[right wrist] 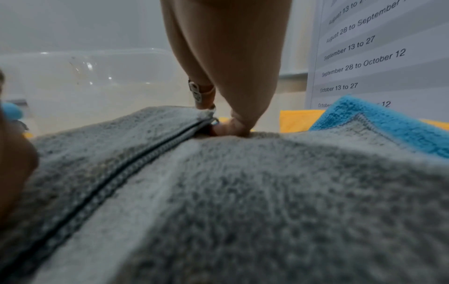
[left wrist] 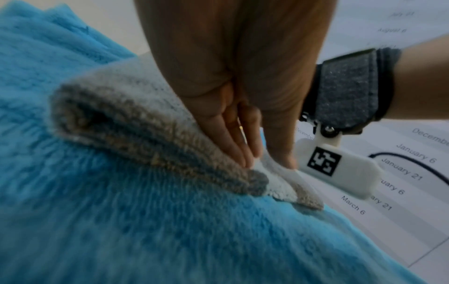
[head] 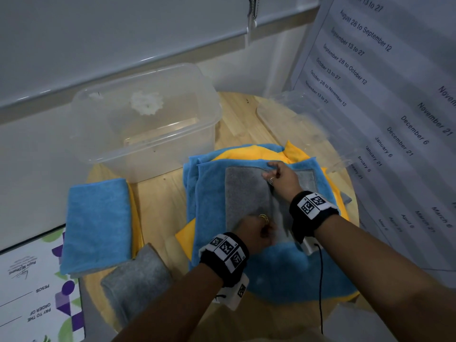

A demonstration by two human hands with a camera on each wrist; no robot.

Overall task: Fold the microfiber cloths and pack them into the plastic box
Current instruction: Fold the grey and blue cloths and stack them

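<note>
The round wooden worktop (head: 158, 193) carries everything, and its bare wood shows mainly as a strip between the plastic box and the pile of cloths. The plastic box (head: 148, 114) is clear, stands open with nothing folded inside, and sits at the far left part of the worktop; its clear lid (head: 308, 124) lies to the right of the box, by the printed date sheet (head: 394, 95) on the wall. Just in front of the box lies the pile of unfolded cloths (head: 291, 277), blue and yellow, which hangs over the near and right edges of the worktop. On top of this pile lies the grey cloth (head: 246, 193), partly folded, with one flap turned over so that its stitched hem runs across the middle. In front of the box and left of the pile rests a folded blue cloth (head: 98, 223) on a yellow one, and nearer the person a folded grey cloth (head: 138, 275) lies at the worktop's near edge. The right hand (head: 281, 178) pinches the far edge of the grey cloth, its fingers (right wrist: 230, 126) closed on the hem. The left hand (head: 259, 233) holds the near edge of the same cloth, fingers (left wrist: 233, 146) together and clamped on a corner of it.
</note>
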